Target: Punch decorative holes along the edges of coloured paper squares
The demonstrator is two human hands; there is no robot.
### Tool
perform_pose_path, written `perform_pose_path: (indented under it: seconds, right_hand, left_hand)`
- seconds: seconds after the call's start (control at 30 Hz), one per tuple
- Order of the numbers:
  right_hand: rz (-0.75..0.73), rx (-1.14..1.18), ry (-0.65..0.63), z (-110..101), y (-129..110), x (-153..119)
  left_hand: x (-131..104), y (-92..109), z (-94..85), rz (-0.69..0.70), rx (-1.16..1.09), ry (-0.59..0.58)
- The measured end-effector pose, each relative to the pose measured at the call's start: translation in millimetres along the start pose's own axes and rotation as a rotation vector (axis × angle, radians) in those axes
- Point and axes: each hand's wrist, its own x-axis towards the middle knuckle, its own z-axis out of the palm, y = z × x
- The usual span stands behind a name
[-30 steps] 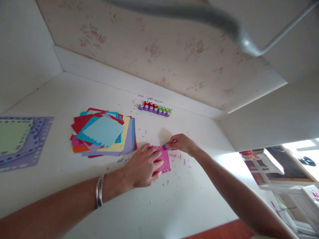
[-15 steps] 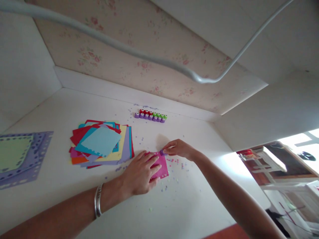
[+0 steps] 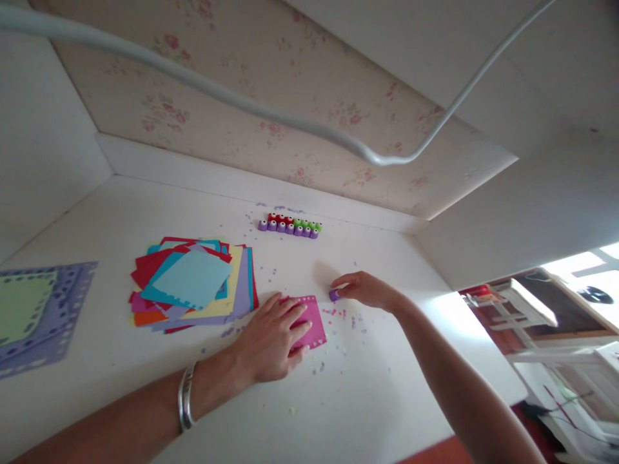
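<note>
My left hand (image 3: 271,341) lies flat with fingers spread on a small pink paper sheet (image 3: 316,325), pressing it to the table. Small holes run along the sheet's top and bottom edges; its left part is hidden under my fingers. My right hand (image 3: 365,291) pinches a small purple craft punch (image 3: 334,294) just right of the sheet, apart from it. Tiny pink and purple paper cut-outs (image 3: 341,313) are scattered below that hand.
Several purple, red and green punches (image 3: 290,228) stand in two rows near the wall. A pile of coloured paper (image 3: 193,280) lies left of my left hand. Punched green and purple sheets (image 3: 36,309) are at far left. A white cable (image 3: 290,119) hangs across the top.
My right hand has moved right with the purple punch, off the pink sheet's upper right edge. My left hand stays on the sheet. The view has shifted slightly.
</note>
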Motion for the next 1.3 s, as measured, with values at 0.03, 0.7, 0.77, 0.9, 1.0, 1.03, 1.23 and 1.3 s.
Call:
perform_pose_path:
  seconds: [0.03, 0.7, 0.77, 0.9, 1.0, 1.03, 1.23, 1.3]
  right_hand:
    - [-0.009, -0.038, 0.043, 0.0, 1.2, -2.4]
    - [-0.157, 0.045, 0.324, -29.3, 86.5, 4.7]
    - [-0.108, -0.015, 0.38, -39.0, 94.8, 11.1]
    - [-0.097, -0.101, 0.419, -51.5, 100.2, 22.0]
    - [-0.146, -0.173, 0.376, -52.6, 99.1, 28.1]
    - [-0.153, -0.196, 0.362, -51.9, 98.5, 29.4]
    - [-0.136, -0.192, 0.342, -46.3, 92.4, 25.6]
    - [-0.111, -0.187, 0.329, -46.4, 90.3, 21.0]
  left_hand:
    - [0.1, 0.3, -0.4, 0.003, 0.001, 0.003]
    - [3.0, -0.7, -3.3, 0.029, 0.012, -0.034]
    - [3.4, -0.7, -3.7, 0.034, 0.012, -0.032]
    - [3.3, -0.7, -4.0, 0.035, 0.003, -0.033]
    - [3.1, -0.8, -3.2, 0.028, 0.001, -0.031]
    - [3.2, -0.8, -2.8, 0.026, 0.0, -0.026]
    - [3.1, 0.6, -2.6, 0.019, -0.01, -0.009]
    - [2.9, 1.1, -3.0, 0.016, -0.009, -0.014]
